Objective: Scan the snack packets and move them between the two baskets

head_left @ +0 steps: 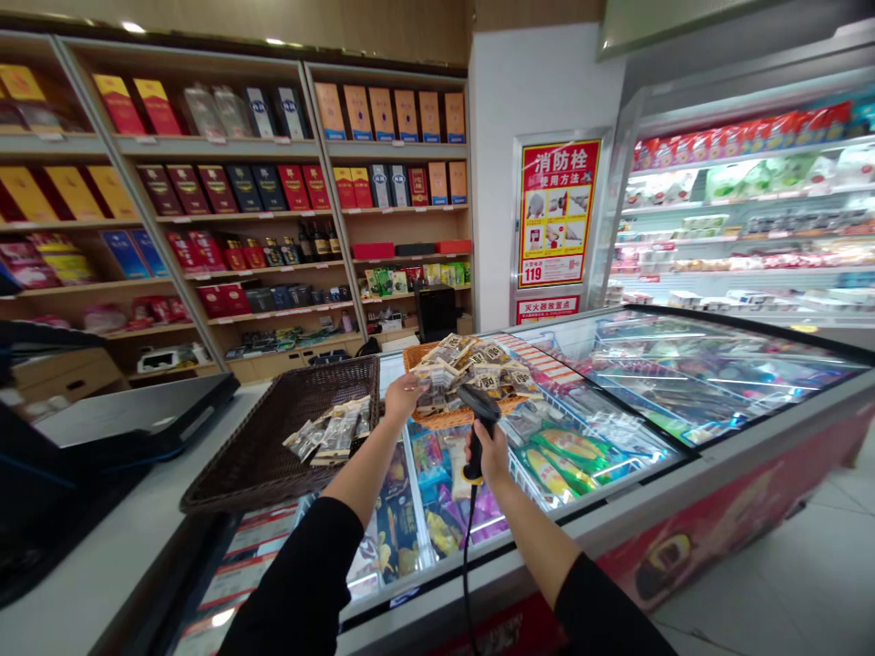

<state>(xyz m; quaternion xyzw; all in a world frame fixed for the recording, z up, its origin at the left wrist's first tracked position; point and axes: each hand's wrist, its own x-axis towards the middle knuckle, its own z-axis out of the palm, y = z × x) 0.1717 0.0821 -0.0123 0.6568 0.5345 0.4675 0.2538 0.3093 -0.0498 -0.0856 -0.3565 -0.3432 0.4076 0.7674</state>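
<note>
My left hand [403, 396] is closed on a small snack packet [432, 378] at the near edge of a light wicker basket [447, 417] heaped with similar packets. My right hand [487, 452] grips a black barcode scanner [477, 412] by its handle, its head aimed at that packet. The scanner's cable [466, 556] hangs down. To the left, a dark brown wicker basket [273, 446] holds several of the same packets [332, 430]. Both baskets rest on the glass lid of a chest freezer [602, 456].
A black checkout device [129, 419] sits on the grey counter [102, 556] at left. Shelves of boxed goods [239, 191] fill the back wall. An open refrigerated case [745, 210] stands at right, beside a red fire hydrant notice [557, 214]. Tiled floor [786, 583] lies lower right.
</note>
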